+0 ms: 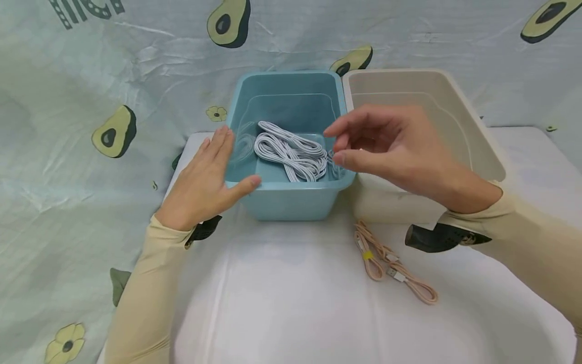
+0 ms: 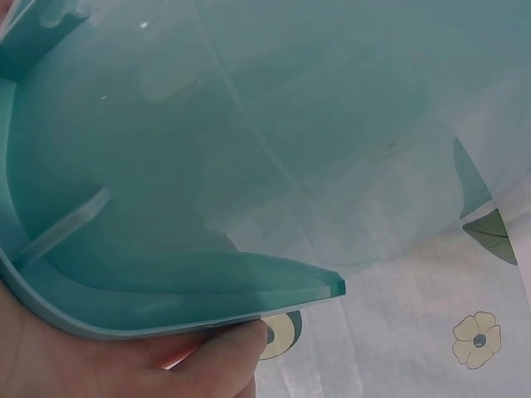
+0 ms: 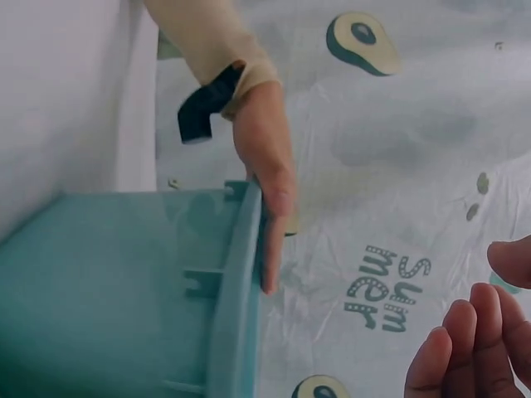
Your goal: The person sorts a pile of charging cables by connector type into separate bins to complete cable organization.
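My left hand (image 1: 200, 179) rests against the front left corner of a light blue plastic bin (image 1: 291, 203), fingers straight along its outer left side and thumb over the front rim. In the left wrist view, part of that hand (image 2: 199, 365) touches the bin's rim. Inside the bin lie bundles of white cable (image 1: 284, 151). My right hand (image 1: 395, 146) hovers above where the two bins meet, its fingers loosely bent and apart from the thumb. The right wrist view shows no object in its visible fingers (image 3: 460, 344).
A beige bin (image 1: 395, 74) stands against the blue bin's right side; my right hand and arm hide part of it. Two bundled peach-coloured cables (image 1: 411, 278) lie on the white table (image 1: 291, 303) in front. A patterned cloth (image 1: 150, 65) covers the background.
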{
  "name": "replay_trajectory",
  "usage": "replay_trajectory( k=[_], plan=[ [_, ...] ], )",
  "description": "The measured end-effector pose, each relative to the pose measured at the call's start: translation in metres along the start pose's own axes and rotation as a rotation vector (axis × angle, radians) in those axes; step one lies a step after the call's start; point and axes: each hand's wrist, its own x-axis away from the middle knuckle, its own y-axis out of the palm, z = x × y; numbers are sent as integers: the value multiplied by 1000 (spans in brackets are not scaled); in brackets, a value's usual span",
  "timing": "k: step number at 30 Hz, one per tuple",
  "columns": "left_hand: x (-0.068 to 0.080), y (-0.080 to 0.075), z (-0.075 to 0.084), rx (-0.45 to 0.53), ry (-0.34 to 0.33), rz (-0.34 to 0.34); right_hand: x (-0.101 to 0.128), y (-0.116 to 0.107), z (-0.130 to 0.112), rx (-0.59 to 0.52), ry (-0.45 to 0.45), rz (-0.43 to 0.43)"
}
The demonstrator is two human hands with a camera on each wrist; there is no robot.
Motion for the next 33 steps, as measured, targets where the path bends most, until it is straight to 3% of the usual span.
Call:
replay_trajectory(
  k=[6,11,23,27,33],
  plan=[
    [4,-1,-2,3,-16,3,30,-1,20,-58,-37,9],
    [8,-3,-3,7,-42,-22,50,-2,36,-59,-75,-43],
    [3,-23,3,-75,-21,-142,101,0,78,8,-7,-94],
    [-2,-32,13,-97,21,-117,112,-2,91,32,16,-109],
    [-19,-41,37,-117,152,-34,128,-7,112,49,28,-114]
  ],
)
